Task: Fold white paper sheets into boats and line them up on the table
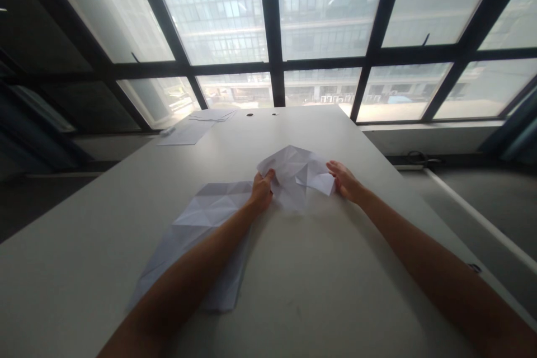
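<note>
The left hand [262, 190] pinches creased paper [289, 170]; the right hand [343, 180], loosely open, touches its right edge.

A thin white paper sheet [290, 163], creased into angular facets and partly folded, spreads unevenly between the left fingers [269, 175] and right fingers [334, 167] over the pale worktop [319, 285].

Bare, smooth forearms [413, 251] taper to slim wrists [361, 194], and the left grip [262, 190] and right grip [343, 180] are bare too.

White desk [314, 274] placed before tall, gridded windows [331, 5]
Daylight is let in between dark frames [271, 11]; blue curtains [514, 134] are hung at both sides.
</note>
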`<state>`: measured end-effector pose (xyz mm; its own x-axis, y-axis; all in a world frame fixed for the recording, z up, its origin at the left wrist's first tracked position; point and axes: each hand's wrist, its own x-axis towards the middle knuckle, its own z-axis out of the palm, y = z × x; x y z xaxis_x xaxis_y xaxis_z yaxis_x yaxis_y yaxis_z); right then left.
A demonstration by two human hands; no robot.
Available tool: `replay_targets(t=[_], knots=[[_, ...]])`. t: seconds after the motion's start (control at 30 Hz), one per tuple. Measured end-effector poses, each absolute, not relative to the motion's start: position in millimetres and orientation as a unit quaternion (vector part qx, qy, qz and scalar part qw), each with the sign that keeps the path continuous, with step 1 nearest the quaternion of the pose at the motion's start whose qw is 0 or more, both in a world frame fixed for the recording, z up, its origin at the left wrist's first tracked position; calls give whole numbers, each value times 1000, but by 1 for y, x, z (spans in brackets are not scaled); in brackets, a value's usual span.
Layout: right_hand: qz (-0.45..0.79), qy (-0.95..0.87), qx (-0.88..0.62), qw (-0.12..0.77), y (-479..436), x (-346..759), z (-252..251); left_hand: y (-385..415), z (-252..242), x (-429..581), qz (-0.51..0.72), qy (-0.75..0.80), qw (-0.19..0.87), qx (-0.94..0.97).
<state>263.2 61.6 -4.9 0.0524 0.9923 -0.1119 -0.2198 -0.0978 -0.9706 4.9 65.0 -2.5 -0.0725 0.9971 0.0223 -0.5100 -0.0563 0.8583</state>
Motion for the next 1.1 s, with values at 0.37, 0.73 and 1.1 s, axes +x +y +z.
replay_targets(t=[0.37, 0.73, 1.1], knots=[[336, -396, -621, 587, 71, 279, -13, 73, -8, 2, 682, 422, 484, 350], [345, -567, -582, 470, 84, 371, -16, 70, -4, -6, 642, 454, 340, 516], [237, -748, -496, 372, 83, 314, -12, 43, 4, 9, 503, 328, 176, 780]])
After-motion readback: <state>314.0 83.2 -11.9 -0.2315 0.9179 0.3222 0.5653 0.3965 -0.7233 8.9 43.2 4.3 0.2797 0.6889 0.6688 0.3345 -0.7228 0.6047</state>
